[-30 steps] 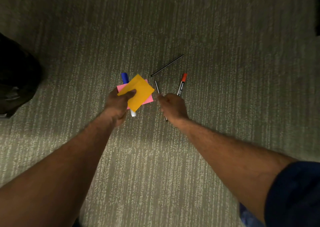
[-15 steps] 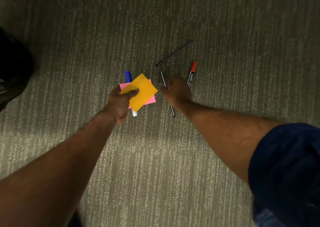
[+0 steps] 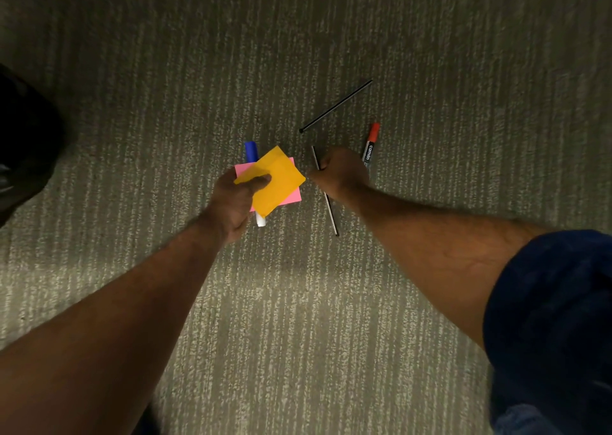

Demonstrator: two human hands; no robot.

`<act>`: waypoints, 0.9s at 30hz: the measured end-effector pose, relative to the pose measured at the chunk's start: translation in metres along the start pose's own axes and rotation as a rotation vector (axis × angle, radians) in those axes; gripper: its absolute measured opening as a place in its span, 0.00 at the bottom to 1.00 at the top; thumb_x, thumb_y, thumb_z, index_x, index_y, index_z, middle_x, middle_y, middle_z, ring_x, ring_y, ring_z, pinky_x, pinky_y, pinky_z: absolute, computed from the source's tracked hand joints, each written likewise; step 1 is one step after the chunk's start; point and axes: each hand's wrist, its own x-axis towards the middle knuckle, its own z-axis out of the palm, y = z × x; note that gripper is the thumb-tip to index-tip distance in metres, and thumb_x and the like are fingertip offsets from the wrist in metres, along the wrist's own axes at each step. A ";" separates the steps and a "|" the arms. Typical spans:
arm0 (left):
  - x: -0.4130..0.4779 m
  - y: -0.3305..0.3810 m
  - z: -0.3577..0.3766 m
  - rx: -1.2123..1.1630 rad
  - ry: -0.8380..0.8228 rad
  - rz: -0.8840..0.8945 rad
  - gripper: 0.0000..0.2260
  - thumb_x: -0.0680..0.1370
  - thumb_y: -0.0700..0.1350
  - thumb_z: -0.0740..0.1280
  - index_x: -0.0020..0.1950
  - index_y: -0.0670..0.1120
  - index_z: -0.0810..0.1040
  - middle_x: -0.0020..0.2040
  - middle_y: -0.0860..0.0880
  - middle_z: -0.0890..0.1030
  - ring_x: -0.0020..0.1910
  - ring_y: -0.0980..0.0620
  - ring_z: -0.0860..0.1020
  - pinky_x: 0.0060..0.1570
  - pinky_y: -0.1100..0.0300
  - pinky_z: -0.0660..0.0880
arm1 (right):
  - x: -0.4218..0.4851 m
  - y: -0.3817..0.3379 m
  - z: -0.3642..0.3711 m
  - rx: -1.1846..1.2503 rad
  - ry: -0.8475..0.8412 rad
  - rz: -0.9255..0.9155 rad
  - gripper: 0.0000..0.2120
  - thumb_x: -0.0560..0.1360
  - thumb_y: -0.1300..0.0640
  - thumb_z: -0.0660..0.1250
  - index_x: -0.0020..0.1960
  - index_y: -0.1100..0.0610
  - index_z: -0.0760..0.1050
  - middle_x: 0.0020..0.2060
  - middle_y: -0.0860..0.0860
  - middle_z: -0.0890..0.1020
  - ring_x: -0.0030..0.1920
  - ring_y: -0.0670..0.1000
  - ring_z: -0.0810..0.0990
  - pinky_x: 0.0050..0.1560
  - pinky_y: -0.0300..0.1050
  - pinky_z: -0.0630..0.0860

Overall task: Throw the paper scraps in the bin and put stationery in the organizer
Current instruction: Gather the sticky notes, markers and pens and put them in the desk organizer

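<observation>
Thin pen | under right grip | contact unclear

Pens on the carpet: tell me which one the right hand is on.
The thin dark pen running under the right hand. The red-capped marker and the other thin pen lie untouched.

Grey-green ribbed carpet, dim light, dark shape at left.

Orange paper on top of pink paper, blue pen under them, red pen flat on carpet, two thin black sticks nearby
</observation>
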 end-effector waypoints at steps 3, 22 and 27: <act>-0.007 0.005 0.003 0.000 -0.005 -0.008 0.07 0.76 0.36 0.68 0.50 0.47 0.77 0.47 0.48 0.82 0.45 0.51 0.80 0.45 0.57 0.77 | -0.015 0.000 -0.008 0.197 0.005 0.011 0.15 0.69 0.52 0.72 0.29 0.55 0.70 0.36 0.58 0.82 0.40 0.56 0.82 0.36 0.44 0.73; -0.164 0.112 0.050 -0.096 -0.105 0.024 0.08 0.75 0.33 0.68 0.51 0.43 0.76 0.47 0.43 0.81 0.44 0.46 0.80 0.45 0.54 0.78 | -0.143 -0.029 -0.157 1.068 -0.143 0.192 0.12 0.75 0.53 0.63 0.33 0.52 0.72 0.22 0.46 0.64 0.22 0.45 0.60 0.24 0.40 0.54; -0.233 0.178 0.064 -0.117 -0.140 0.064 0.10 0.74 0.33 0.68 0.54 0.42 0.75 0.45 0.43 0.80 0.42 0.47 0.78 0.45 0.54 0.76 | -0.192 -0.065 -0.217 1.025 -0.134 0.115 0.23 0.68 0.41 0.72 0.45 0.61 0.78 0.36 0.57 0.80 0.38 0.53 0.81 0.41 0.46 0.79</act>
